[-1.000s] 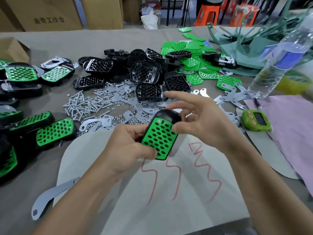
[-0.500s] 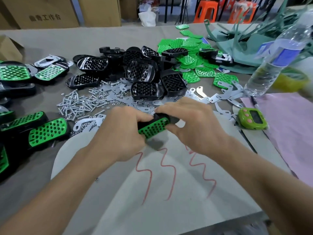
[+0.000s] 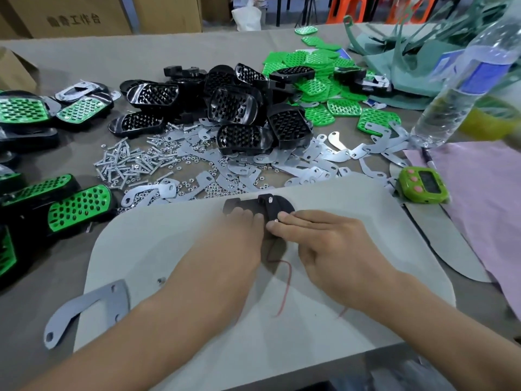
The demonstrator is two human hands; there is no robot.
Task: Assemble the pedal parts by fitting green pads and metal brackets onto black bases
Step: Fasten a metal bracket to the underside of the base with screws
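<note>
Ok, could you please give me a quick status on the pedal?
Left hand and right hand both pressing black base, underside up on grey board. No green showing. Nothing blocking.

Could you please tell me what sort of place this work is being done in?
Probably a small factory or workshop assembly bench: heaps of identical black bases, green pads and metal brackets cover the table, loose screws lie beside them, and cardboard cartons stand behind.
</note>
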